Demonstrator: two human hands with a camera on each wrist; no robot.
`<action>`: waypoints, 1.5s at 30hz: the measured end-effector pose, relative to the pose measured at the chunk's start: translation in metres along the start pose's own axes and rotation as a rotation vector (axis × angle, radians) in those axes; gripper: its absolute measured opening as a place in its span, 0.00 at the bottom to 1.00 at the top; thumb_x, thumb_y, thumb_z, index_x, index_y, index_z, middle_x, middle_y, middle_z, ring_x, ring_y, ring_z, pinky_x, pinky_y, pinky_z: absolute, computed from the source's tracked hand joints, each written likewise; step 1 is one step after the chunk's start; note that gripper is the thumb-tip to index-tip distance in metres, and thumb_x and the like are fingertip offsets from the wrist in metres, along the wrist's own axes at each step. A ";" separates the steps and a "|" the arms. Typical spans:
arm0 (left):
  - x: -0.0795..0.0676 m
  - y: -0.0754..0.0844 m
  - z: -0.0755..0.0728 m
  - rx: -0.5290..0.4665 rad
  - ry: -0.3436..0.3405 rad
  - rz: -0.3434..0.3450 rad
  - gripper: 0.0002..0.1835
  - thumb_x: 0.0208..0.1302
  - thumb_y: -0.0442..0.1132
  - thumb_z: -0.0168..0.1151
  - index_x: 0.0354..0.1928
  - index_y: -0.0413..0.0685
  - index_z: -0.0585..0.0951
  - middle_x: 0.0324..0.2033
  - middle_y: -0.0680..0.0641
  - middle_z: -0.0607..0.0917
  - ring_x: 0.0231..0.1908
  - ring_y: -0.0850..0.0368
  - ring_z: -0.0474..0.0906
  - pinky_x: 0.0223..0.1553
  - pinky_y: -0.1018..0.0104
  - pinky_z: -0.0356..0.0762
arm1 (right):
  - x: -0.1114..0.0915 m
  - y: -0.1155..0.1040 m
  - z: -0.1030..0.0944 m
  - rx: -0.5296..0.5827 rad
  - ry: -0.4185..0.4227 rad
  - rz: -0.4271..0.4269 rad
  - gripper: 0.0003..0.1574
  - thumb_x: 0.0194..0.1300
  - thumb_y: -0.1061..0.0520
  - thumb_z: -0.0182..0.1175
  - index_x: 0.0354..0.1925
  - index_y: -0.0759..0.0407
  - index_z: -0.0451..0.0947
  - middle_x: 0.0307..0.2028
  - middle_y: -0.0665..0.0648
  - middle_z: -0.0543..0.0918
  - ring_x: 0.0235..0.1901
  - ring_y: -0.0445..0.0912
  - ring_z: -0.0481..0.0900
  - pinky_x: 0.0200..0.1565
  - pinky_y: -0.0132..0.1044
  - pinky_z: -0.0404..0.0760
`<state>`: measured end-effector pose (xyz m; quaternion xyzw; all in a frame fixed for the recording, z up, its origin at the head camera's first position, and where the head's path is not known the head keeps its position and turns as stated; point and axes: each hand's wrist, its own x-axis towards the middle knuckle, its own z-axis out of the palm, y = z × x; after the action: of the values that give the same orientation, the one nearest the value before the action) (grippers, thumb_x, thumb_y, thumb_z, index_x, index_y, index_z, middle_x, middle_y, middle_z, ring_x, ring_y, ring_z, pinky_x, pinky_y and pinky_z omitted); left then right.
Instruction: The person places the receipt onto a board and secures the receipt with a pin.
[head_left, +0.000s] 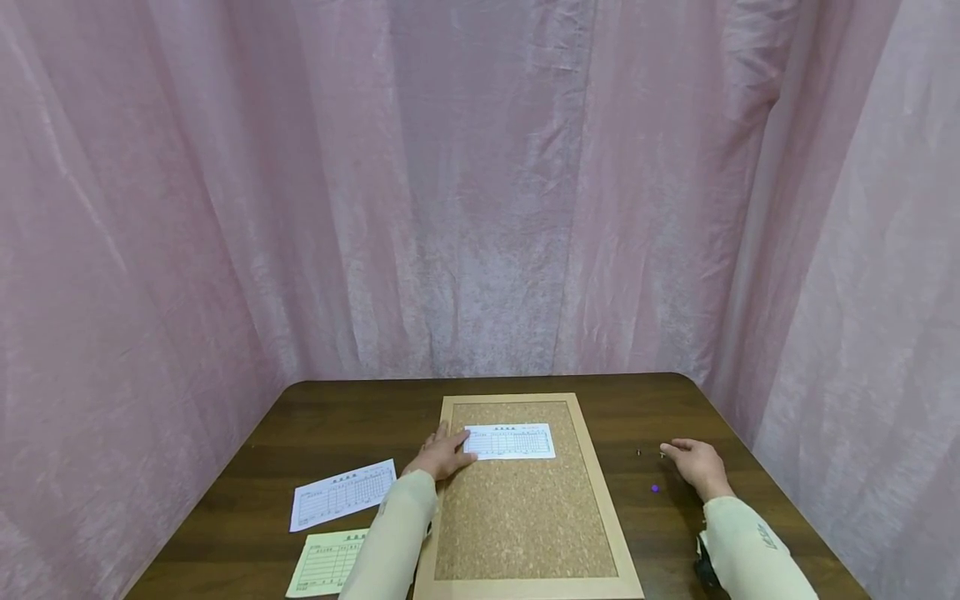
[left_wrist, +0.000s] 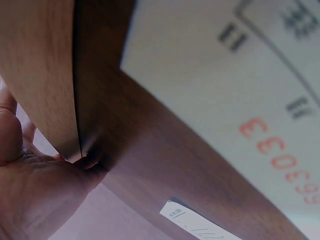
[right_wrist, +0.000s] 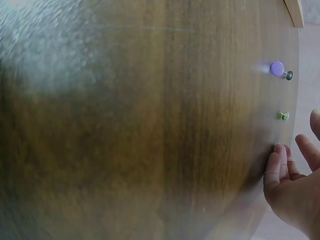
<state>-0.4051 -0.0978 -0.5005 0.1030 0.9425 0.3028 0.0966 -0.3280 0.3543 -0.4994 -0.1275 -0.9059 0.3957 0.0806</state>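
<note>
A cork board point(head_left: 525, 521) with a light wooden frame lies on the table, with a white printed slip point(head_left: 510, 442) on its upper part. My left hand point(head_left: 441, 454) rests over the board's left frame, its thumb at the slip's left edge. In the left wrist view part of that hand point(left_wrist: 45, 185) shows at the board's edge. On the right, my right hand point(head_left: 697, 465) reaches to the table beside a small gold-coloured push pin point(right_wrist: 284, 116). Its fingers are loosely extended, the thumb apart from them. A purple push pin point(head_left: 655, 488) and a dark metallic pin point(right_wrist: 289, 75) lie nearby.
Left of the board lie another white printed slip point(head_left: 342, 496) and a green printed slip point(head_left: 326, 565), the latter partly hidden by my left sleeve. The brown wooden table point(head_left: 352, 417) ends at pink curtains point(head_left: 480, 208) behind and at both sides.
</note>
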 end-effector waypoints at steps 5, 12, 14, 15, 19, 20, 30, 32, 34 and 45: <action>0.000 0.000 -0.001 0.001 0.000 -0.004 0.33 0.70 0.52 0.61 0.73 0.54 0.68 0.77 0.35 0.45 0.72 0.26 0.42 0.64 0.26 0.46 | 0.000 0.002 0.002 0.051 -0.001 0.023 0.32 0.72 0.48 0.56 0.59 0.76 0.73 0.61 0.78 0.70 0.61 0.73 0.65 0.60 0.61 0.65; -0.001 0.000 -0.002 0.011 0.003 -0.010 0.33 0.70 0.52 0.61 0.74 0.55 0.67 0.77 0.36 0.45 0.72 0.26 0.42 0.64 0.26 0.46 | 0.000 0.002 0.006 0.073 0.028 0.035 0.30 0.71 0.49 0.58 0.56 0.75 0.76 0.59 0.78 0.73 0.59 0.72 0.67 0.58 0.60 0.68; -0.002 0.001 -0.003 0.011 0.004 -0.012 0.32 0.70 0.52 0.61 0.74 0.55 0.67 0.77 0.36 0.45 0.72 0.26 0.42 0.64 0.26 0.46 | 0.000 0.001 0.007 0.071 0.037 0.038 0.29 0.71 0.50 0.58 0.55 0.75 0.77 0.58 0.78 0.73 0.58 0.72 0.68 0.58 0.60 0.68; -0.002 0.001 -0.003 0.010 0.004 -0.013 0.32 0.70 0.52 0.61 0.74 0.55 0.67 0.77 0.36 0.45 0.72 0.26 0.42 0.64 0.26 0.46 | 0.000 0.001 0.007 0.064 0.043 0.038 0.28 0.71 0.50 0.58 0.54 0.74 0.77 0.58 0.77 0.74 0.58 0.72 0.68 0.58 0.60 0.68; -0.002 0.000 -0.002 0.006 0.001 -0.017 0.33 0.70 0.52 0.61 0.74 0.55 0.67 0.77 0.36 0.45 0.72 0.26 0.42 0.64 0.26 0.45 | 0.000 0.001 0.009 0.037 0.064 0.041 0.27 0.70 0.49 0.58 0.53 0.73 0.79 0.57 0.76 0.75 0.56 0.72 0.69 0.57 0.60 0.67; -0.001 0.000 -0.002 0.007 0.000 -0.016 0.33 0.70 0.52 0.61 0.74 0.55 0.67 0.77 0.36 0.45 0.72 0.26 0.42 0.64 0.26 0.45 | 0.000 0.001 0.009 0.032 0.071 0.041 0.27 0.70 0.49 0.58 0.52 0.72 0.79 0.56 0.76 0.76 0.56 0.72 0.70 0.57 0.60 0.67; 0.000 -0.001 -0.003 0.013 0.005 0.003 0.32 0.70 0.52 0.60 0.73 0.54 0.68 0.77 0.35 0.45 0.72 0.26 0.43 0.64 0.26 0.46 | 0.000 0.001 0.012 -0.004 0.128 0.027 0.22 0.68 0.50 0.60 0.46 0.70 0.83 0.52 0.73 0.80 0.53 0.71 0.72 0.56 0.59 0.67; -0.001 -0.001 -0.003 0.011 0.004 0.006 0.32 0.70 0.52 0.61 0.73 0.54 0.68 0.77 0.35 0.46 0.72 0.26 0.43 0.64 0.26 0.46 | 0.000 0.001 0.013 -0.005 0.143 0.029 0.22 0.67 0.51 0.61 0.45 0.70 0.83 0.51 0.73 0.81 0.52 0.71 0.73 0.56 0.59 0.67; -0.001 -0.001 -0.003 0.015 0.001 0.009 0.32 0.70 0.53 0.60 0.73 0.55 0.68 0.77 0.35 0.45 0.72 0.26 0.43 0.65 0.27 0.46 | -0.001 0.001 0.013 -0.008 0.156 0.032 0.22 0.66 0.51 0.61 0.45 0.70 0.83 0.50 0.73 0.81 0.52 0.71 0.73 0.55 0.58 0.68; 0.002 -0.002 0.000 0.008 -0.004 0.009 0.33 0.70 0.53 0.60 0.73 0.55 0.67 0.77 0.35 0.45 0.72 0.26 0.42 0.65 0.28 0.45 | -0.001 0.000 0.017 -0.037 0.186 0.041 0.21 0.66 0.51 0.62 0.44 0.70 0.83 0.50 0.74 0.81 0.51 0.71 0.74 0.55 0.59 0.68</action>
<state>-0.4070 -0.0989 -0.5021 0.1083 0.9431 0.2991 0.0965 -0.3312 0.3424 -0.5105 -0.1838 -0.8988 0.3671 0.1539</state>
